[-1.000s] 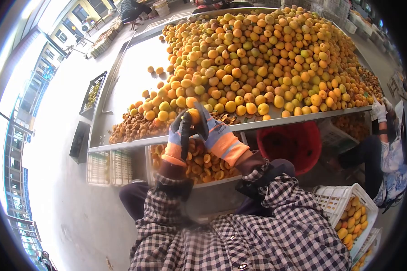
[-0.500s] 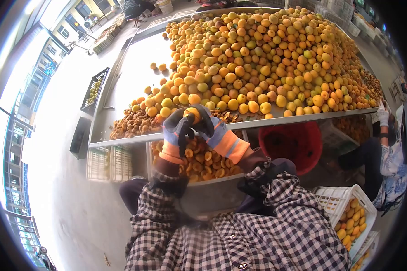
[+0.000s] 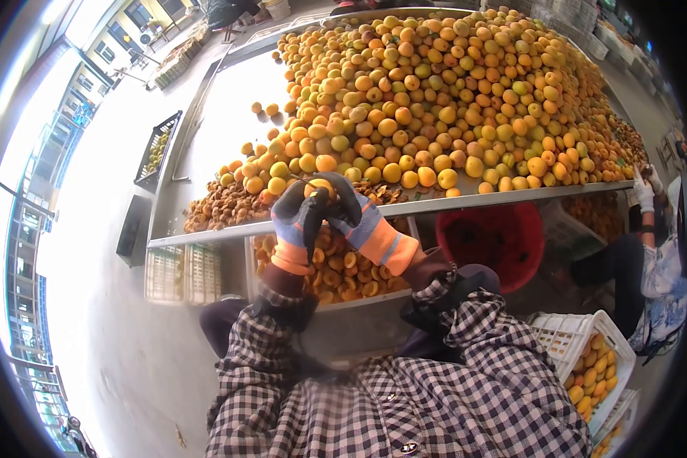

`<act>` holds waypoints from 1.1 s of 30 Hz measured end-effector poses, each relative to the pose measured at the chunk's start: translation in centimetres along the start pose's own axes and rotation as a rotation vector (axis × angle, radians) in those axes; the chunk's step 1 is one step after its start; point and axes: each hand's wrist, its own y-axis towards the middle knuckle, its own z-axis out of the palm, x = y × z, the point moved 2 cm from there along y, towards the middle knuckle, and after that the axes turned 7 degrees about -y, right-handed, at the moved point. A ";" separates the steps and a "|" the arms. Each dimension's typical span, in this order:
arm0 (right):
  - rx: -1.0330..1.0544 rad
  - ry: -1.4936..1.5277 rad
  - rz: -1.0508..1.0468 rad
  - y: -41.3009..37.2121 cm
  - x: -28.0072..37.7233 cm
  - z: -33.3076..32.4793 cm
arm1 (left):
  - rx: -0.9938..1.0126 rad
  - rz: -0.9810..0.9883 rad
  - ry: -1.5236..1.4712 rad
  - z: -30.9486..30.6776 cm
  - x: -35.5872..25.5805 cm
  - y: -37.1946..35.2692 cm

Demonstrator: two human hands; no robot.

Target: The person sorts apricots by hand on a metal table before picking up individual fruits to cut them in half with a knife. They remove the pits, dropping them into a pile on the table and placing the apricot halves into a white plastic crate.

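Observation:
A yellow-orange apricot (image 3: pixel 320 186) is pinched between my two gloved hands, just over the near edge of the metal table (image 3: pixel 435 203). My left hand (image 3: pixel 291 217), in a grey-blue glove with dark fingers and an orange cuff, closes on its left side. From the right, my right hand (image 3: pixel 349 212) in a matching glove curls its fingers round the fruit. Dark fingertips hide part of the apricot, and I cannot make out whether a small tool is among them. Beneath my hands, a crate holds opened apricot halves (image 3: pixel 343 271).
A large heap of whole apricots (image 3: pixel 435 99) covers the table. Brown pits (image 3: pixel 225 208) are piled at its near left corner. Under the edge stands a red tub (image 3: pixel 492 248). A white crate (image 3: pixel 565 340) of apricots is at my right, near another person's gloved hand (image 3: pixel 644 195).
My hands stay together on the apricot with a slight shift of the fingers. The other person's gloved hand at the right has lowered a little, and their second hand now shows beside it.

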 end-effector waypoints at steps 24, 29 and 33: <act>0.210 0.578 0.393 -0.6 -0.1 -3.2 | 0.068 -0.399 -0.557 -2.5 -1.5 -2.4; 0.414 0.096 0.240 -0.7 1.6 -3.7 | 0.105 -0.370 -0.452 -3.3 0.3 -2.8; 0.276 0.172 0.246 -0.5 1.8 -3.3 | 0.154 -0.408 -0.496 -2.9 0.9 -3.4</act>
